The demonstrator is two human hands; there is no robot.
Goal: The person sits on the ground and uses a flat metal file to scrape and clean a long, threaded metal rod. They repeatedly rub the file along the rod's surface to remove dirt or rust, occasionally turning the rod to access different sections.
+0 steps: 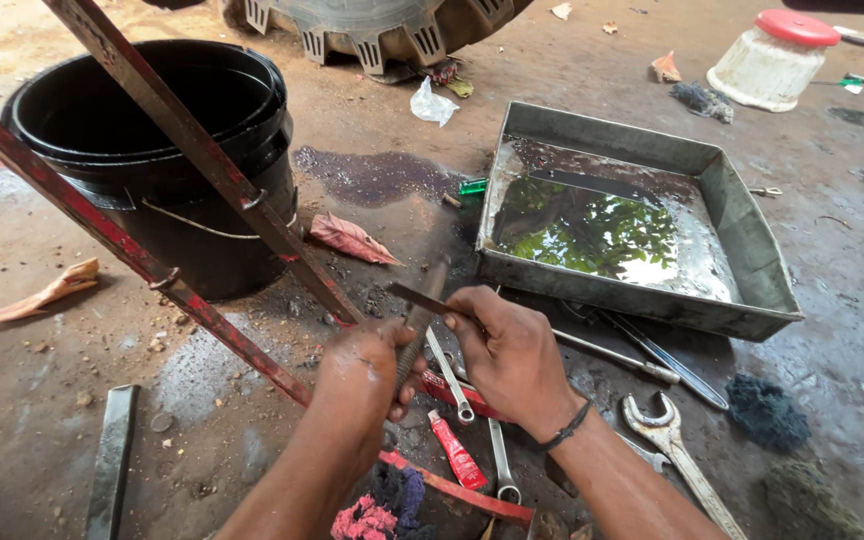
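My left hand point(364, 372) grips a dark round rod or tool handle point(424, 305) that points up and away from me. My right hand point(512, 350) pinches a thin flat metal strip point(420, 297) that lies across the rod's upper part. Both hands hover low over oily ground. Under them lie a slim spanner point(449, 378), a longer spanner point(500, 455) and a small red tube point(455, 451). A black band circles my right wrist.
A metal tray point(742, 225) of shiny liquid sits right of my hands, a black bucket point(167, 150) left. Two red metal bars point(192, 140) slant across the left. A large open-end spanner point(667, 430), rags point(767, 410), a flat bar point(110, 460) and a white red-lidded jar point(772, 60) lie around.
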